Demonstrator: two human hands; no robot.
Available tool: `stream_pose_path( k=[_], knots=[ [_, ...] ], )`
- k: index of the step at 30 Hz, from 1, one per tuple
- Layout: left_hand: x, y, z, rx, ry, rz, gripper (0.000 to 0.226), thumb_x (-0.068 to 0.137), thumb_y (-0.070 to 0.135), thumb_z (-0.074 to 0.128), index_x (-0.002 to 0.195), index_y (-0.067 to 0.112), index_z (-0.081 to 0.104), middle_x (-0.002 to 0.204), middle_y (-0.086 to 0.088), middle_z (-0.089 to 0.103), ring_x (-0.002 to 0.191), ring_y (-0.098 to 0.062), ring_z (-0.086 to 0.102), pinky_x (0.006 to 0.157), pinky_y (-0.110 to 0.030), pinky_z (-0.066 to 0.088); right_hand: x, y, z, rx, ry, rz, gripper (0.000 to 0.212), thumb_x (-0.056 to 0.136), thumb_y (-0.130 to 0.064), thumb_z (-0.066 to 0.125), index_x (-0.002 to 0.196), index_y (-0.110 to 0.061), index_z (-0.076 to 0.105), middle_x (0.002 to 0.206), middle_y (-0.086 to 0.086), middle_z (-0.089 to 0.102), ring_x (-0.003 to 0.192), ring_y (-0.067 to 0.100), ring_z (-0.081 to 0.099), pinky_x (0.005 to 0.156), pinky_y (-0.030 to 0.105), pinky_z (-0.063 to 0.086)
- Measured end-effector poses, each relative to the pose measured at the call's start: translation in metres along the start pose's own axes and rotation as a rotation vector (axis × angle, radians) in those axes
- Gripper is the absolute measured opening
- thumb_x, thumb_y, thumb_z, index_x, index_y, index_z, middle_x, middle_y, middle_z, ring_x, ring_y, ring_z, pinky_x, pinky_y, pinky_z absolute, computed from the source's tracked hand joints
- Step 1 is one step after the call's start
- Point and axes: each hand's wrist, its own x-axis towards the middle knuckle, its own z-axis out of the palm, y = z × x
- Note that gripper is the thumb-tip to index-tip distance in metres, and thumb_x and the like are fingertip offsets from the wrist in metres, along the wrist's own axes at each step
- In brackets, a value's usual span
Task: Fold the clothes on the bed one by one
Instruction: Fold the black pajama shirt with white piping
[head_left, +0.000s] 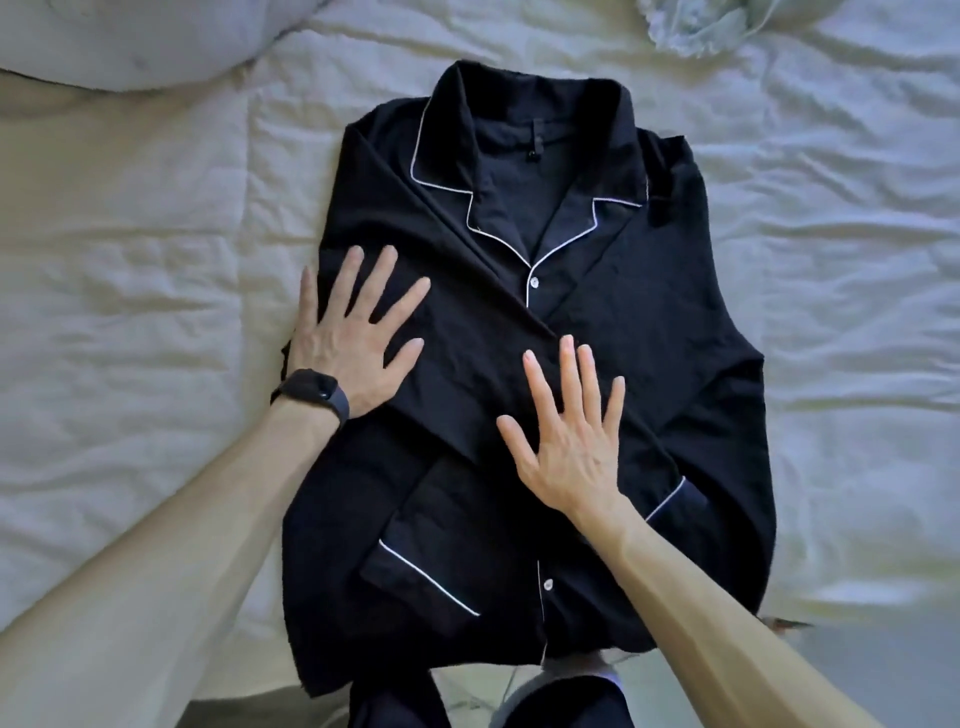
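Head view: rumpled white bed (130, 249)

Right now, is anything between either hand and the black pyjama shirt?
Nothing visible. The left hand and the right hand both lie flat, fingers spread, directly on the black pyjama shirt, which lies front-up on the bed sheet with one sleeve folded across it.
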Motion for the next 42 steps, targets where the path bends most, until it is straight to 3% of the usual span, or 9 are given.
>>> stream_pose_path(
  k=[7,15,19,22,27,30,32,37,42],
  knots=[
    [-0.057,0.048,-0.001,-0.2,0.045,-0.146,0.063,0.1,0.052,0.035,0.159,0.038,0.015,0.168,-0.004,0.001,0.154,-0.03,0.001,0.119,-0.062,0.003,-0.072,0.061,0.001,0.004,-0.099,0.226,0.077,0.098,-0.069,0.027,0.163,-0.034,0.006,0.171,0.004,-0.012,0.156,0.023,-0.016,0.123,0.064,0.002],
    [-0.212,0.118,0.05,-0.024,-0.097,0.244,0.066,0.095,0.056,0.036,0.156,0.042,0.015,0.167,-0.003,0.017,0.154,-0.026,0.008,0.117,-0.065,0.012,-0.166,0.103,-0.001,-0.014,-0.371,0.326,0.072,0.098,-0.07,0.018,0.159,-0.045,-0.01,0.161,-0.001,-0.037,0.152,0.023,-0.031,0.122,0.064,-0.003],
    [-0.239,0.129,0.045,-0.171,0.023,-0.102,0.064,0.094,0.054,0.04,0.155,0.04,0.027,0.166,-0.004,0.017,0.152,-0.028,0.017,0.118,-0.06,0.014,-0.188,0.121,-0.007,0.189,-0.121,0.296,0.071,0.1,-0.066,0.033,0.162,-0.041,0.01,0.171,0.006,-0.005,0.157,0.026,-0.007,0.123,0.058,0.006],
    [-0.276,0.129,0.048,-0.497,0.304,-0.662,0.072,0.086,0.054,0.056,0.151,0.027,0.041,0.16,-0.013,0.029,0.146,-0.034,0.029,0.115,-0.052,0.026,-0.227,0.148,-0.004,0.44,0.112,0.558,0.084,0.09,-0.069,0.043,0.16,-0.025,0.025,0.168,0.013,0.016,0.155,0.031,0.013,0.124,0.05,0.014],
    [-0.33,0.126,0.052,-1.151,0.135,-1.354,0.081,0.086,0.044,0.074,0.149,0.018,0.03,0.149,-0.013,0.042,0.134,-0.034,0.046,0.105,-0.04,0.037,-0.275,0.19,0.016,0.955,-0.108,1.018,0.105,0.078,-0.063,0.076,0.157,-0.013,0.028,0.157,0.012,0.041,0.139,0.03,0.045,0.11,0.043,0.038],
    [-0.347,0.122,0.056,-1.14,-0.179,-1.277,0.07,0.088,0.041,0.074,0.142,0.007,0.047,0.135,-0.003,0.055,0.13,-0.033,0.05,0.101,-0.039,0.038,-0.284,0.197,0.021,1.057,-0.219,0.971,0.07,0.079,-0.053,0.082,0.131,-0.012,0.063,0.126,0.006,0.069,0.087,0.014,0.062,0.074,0.03,0.046],
    [-0.353,0.12,0.062,-1.044,-0.238,-1.22,0.059,0.088,0.044,0.073,0.131,0.007,0.057,0.126,-0.006,0.06,0.12,-0.033,0.056,0.096,-0.038,0.041,-0.287,0.198,0.026,1.042,-0.206,0.964,0.041,0.09,-0.037,0.077,0.122,-0.013,0.068,0.111,0.004,0.07,0.077,0.012,0.058,0.077,0.032,0.044],
    [-0.374,0.121,0.06,-1.431,-0.14,-1.237,0.034,0.092,0.024,0.071,0.122,0.013,0.061,0.114,-0.008,0.07,0.088,-0.024,0.07,0.084,-0.038,0.049,-0.292,0.197,0.022,1.284,-0.128,1.042,0.024,0.103,-0.023,0.06,0.118,-0.005,0.061,0.106,0.01,0.067,0.088,0.026,0.069,0.082,0.035,0.055],
    [-0.404,0.128,0.022,-1.563,0.082,-1.276,0.023,0.093,0.021,0.071,0.113,0.013,0.063,0.108,-0.007,0.072,0.085,-0.021,0.071,0.063,-0.028,0.051,-0.314,0.187,-0.017,1.464,0.018,1.096,0.012,0.101,-0.016,0.064,0.106,-0.006,0.061,0.088,0.006,0.062,0.069,0.015,0.06,0.053,0.014,0.052]
  ],
)
